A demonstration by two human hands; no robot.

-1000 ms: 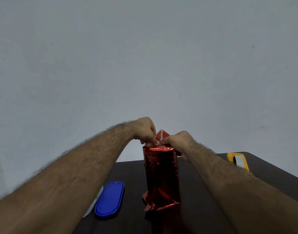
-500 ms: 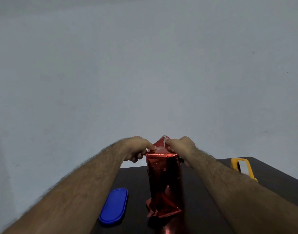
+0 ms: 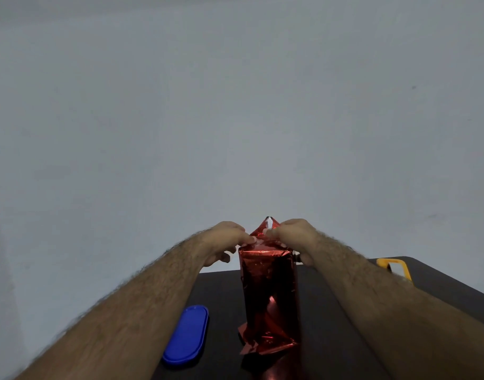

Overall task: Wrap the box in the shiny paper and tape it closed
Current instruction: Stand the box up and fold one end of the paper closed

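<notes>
A tall box wrapped in shiny red paper (image 3: 269,294) stands upright on the dark table (image 3: 328,325). At its top a pointed red paper flap (image 3: 268,226) sticks up. My left hand (image 3: 227,242) pinches the paper at the top left edge of the box. My right hand (image 3: 295,237) pinches the flap from the right, fingers curled over the top edge. The lower end of the paper is crumpled and loosely folded at the base (image 3: 265,344). No tape is plainly visible.
A blue oval lid (image 3: 187,335) lies flat to the left of the box. A yellow-framed object (image 3: 394,267) lies at the far right of the table. A plain pale wall fills the background.
My left hand moved off the flap's peak, down to the top left edge of the box. The flap's point now shows between my hands; the box has stayed upright.
</notes>
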